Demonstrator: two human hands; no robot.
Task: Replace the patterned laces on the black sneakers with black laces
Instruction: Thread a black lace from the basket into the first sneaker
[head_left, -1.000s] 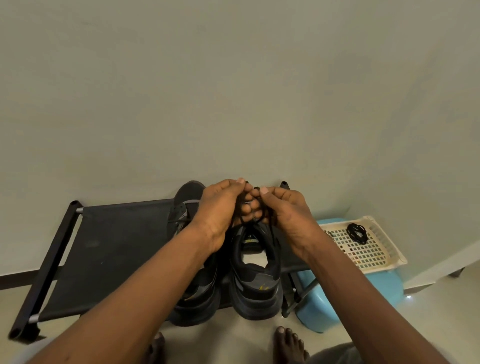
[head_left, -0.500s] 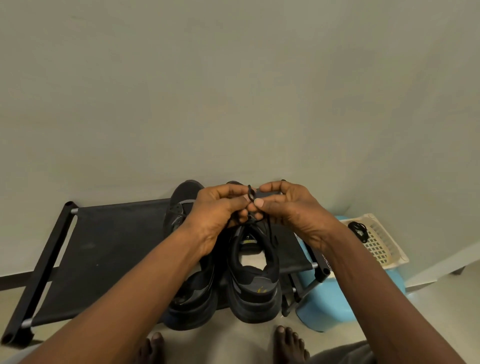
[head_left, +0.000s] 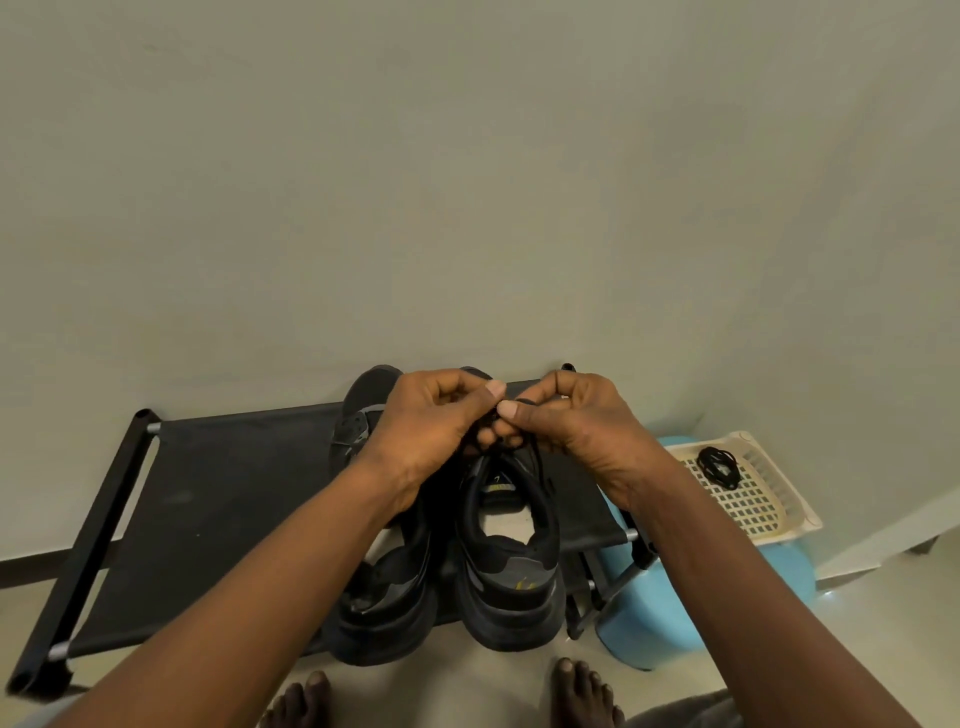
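Observation:
Two black sneakers stand side by side, toes to the wall, on a black fabric shoe rack (head_left: 218, 483). The right sneaker (head_left: 511, 566) shows its open collar; the left sneaker (head_left: 384, 597) is partly hidden under my left forearm. My left hand (head_left: 426, 431) and my right hand (head_left: 566, 421) meet above the right sneaker's tongue, thumbs and fingertips pinching a black lace (head_left: 491, 423) between them. Most of the lace is hidden by my fingers.
A cream plastic basket (head_left: 763, 499) sits on a blue stool (head_left: 675, 618) at the right, with a coiled black lace (head_left: 718, 466) in it. A plain wall stands right behind the rack. My bare feet (head_left: 582, 696) are on the floor in front.
Both hands stay together over the right sneaker. They have shifted a little, thumbs now pressed tip to tip on the lace, and the lace loop seen half a second ago is covered.

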